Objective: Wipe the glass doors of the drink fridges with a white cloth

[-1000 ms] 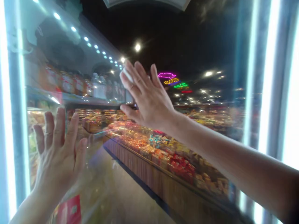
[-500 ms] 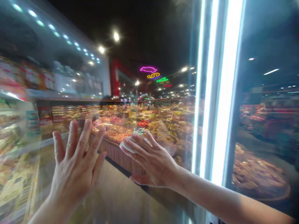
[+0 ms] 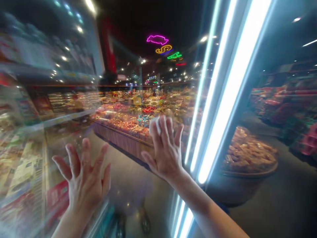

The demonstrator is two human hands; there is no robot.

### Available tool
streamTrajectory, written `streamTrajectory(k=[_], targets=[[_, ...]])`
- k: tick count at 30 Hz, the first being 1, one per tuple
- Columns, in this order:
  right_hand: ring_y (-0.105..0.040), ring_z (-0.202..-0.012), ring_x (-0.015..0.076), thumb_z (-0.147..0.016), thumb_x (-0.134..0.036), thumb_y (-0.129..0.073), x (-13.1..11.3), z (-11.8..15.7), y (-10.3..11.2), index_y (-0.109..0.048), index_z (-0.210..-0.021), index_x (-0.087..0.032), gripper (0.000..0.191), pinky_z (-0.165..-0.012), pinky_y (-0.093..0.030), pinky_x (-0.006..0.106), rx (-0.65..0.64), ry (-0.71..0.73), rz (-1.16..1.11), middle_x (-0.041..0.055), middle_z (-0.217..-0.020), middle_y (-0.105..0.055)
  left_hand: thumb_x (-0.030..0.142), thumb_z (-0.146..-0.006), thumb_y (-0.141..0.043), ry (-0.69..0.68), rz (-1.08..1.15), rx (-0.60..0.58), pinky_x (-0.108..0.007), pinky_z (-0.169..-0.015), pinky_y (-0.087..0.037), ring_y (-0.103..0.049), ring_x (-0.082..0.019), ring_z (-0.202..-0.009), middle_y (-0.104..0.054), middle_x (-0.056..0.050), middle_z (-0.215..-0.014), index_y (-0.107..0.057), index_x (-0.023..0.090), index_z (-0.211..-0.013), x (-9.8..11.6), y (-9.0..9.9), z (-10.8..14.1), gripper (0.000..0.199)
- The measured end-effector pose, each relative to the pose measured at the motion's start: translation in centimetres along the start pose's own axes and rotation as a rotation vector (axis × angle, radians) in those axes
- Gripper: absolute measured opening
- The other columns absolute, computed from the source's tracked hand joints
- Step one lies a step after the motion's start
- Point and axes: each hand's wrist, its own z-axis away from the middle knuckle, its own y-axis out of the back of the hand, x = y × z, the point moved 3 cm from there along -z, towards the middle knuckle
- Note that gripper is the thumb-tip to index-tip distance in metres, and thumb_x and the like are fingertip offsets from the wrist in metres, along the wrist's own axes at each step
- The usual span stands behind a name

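A clear glass pane (image 3: 126, 180) with faint reflections stands in front of me. Low on its left side, my left hand (image 3: 85, 178) is open, fingers spread and holding nothing. My right hand (image 3: 167, 152) lies palm-forward over a white cloth (image 3: 158, 124), pressing it to the glass. Only small parts of the cloth show between and beside the fingers, so its full shape is hidden. The right thumb points out to the left.
Bright vertical light tubes (image 3: 235, 79) run along the pane's right edge. Beyond are a long wood-sided display counter (image 3: 119, 140) heaped with goods and a round tub (image 3: 250, 170) of packaged items. Blurred shelves (image 3: 24, 165) line the left. Neon signs (image 3: 158, 39) hang above.
My right hand has moved up and slightly right with the cloth, its fingers now pointing upward. My left hand sits a little lower in view. The view has tilted downward.
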Motion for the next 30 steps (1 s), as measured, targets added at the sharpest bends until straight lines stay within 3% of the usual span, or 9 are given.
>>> streamTrajectory(k=[3, 7, 9, 14, 19, 24, 30], targets=[[-0.022, -0.159, 0.0423, -0.101, -0.052, -0.037, 0.6, 0.3, 0.1, -0.01, -0.168, -0.019, 0.08, -0.124, -0.02, 0.073, -0.001, -0.121, -0.007, 0.0151, -0.172, -0.026, 0.022, -0.091, -0.063, 0.027, -0.017, -0.034, -0.067, -0.127, 0.011, 0.024, -0.029, -0.159, 0.017, 0.001, -0.174, -0.006, 0.036, -0.166, -0.1, -0.2, 1.5, 0.095], [-0.021, -0.159, 0.0443, -0.097, -0.053, -0.044, -0.7, 6.2, -1.7, 0.001, -0.168, -0.024, 0.089, -0.119, -0.03, 0.077, -0.017, -0.062, -0.009, 0.0133, -0.174, -0.018, 0.022, -0.09, -0.063, 0.095, 0.01, -0.036, -0.065, -0.128, 0.011, 0.021, -0.028, -0.161, 0.014, 0.002, -0.175, -0.006, 0.039, -0.165, -0.8, -0.4, 4.1, 0.096], [-0.018, -0.159, 0.0455, -0.097, -0.053, -0.045, -0.7, 7.8, -2.3, 0.0, -0.168, -0.022, 0.09, -0.116, -0.032, 0.079, 0.002, -0.076, -0.003, 0.0138, -0.175, -0.013, 0.021, -0.09, -0.064, 0.118, 0.021, -0.033, -0.066, -0.128, 0.01, 0.02, -0.027, -0.161, 0.014, 0.003, -0.175, -0.007, 0.04, -0.165, -1.0, -0.5, 5.1, 0.096], [-0.015, -0.159, 0.0485, -0.1, -0.052, -0.039, 0.9, 7.4, -1.7, 0.002, -0.168, -0.014, 0.087, -0.113, -0.031, 0.082, 0.058, -0.251, 0.006, 0.0203, -0.174, -0.007, 0.017, -0.09, -0.062, 0.128, 0.043, -0.039, -0.068, -0.127, 0.011, 0.023, -0.026, -0.16, 0.017, 0.004, -0.174, -0.005, 0.04, -0.165, -1.0, -0.2, 6.1, 0.097], [-0.006, -0.16, 0.0456, -0.103, -0.048, -0.035, 1.2, 10.4, -1.8, 0.004, -0.167, -0.012, 0.083, -0.113, -0.028, 0.084, -0.026, -0.216, 0.072, 0.0198, -0.174, 0.002, 0.016, -0.088, -0.064, 0.152, 0.083, -0.045, -0.072, -0.126, 0.007, 0.018, -0.031, -0.161, 0.014, 0.001, -0.175, -0.008, 0.04, -0.165, -1.0, 0.0, 6.5, 0.098], [-0.007, -0.16, 0.0455, -0.102, -0.051, -0.036, 4.8, 8.4, -0.7, 0.007, -0.167, -0.017, 0.084, -0.119, -0.018, 0.081, 0.123, -0.329, 0.05, 0.0173, -0.175, 0.002, 0.017, -0.088, -0.064, 0.141, 0.096, -0.05, -0.069, -0.127, 0.01, 0.02, -0.03, -0.16, 0.016, 0.002, -0.175, -0.006, 0.04, -0.165, -0.8, -0.1, 6.6, 0.099], [-0.006, -0.161, 0.0433, -0.104, -0.05, -0.035, 2.6, 12.8, -1.9, 0.006, -0.167, -0.013, 0.083, -0.115, -0.027, 0.082, -0.031, -0.372, 0.061, 0.0203, -0.174, 0.002, 0.018, -0.089, -0.065, 0.18, 0.119, -0.066, -0.069, -0.127, 0.011, 0.019, -0.032, -0.16, 0.015, 0.002, -0.175, -0.008, 0.041, -0.165, -1.1, -0.5, 7.2, 0.098]])
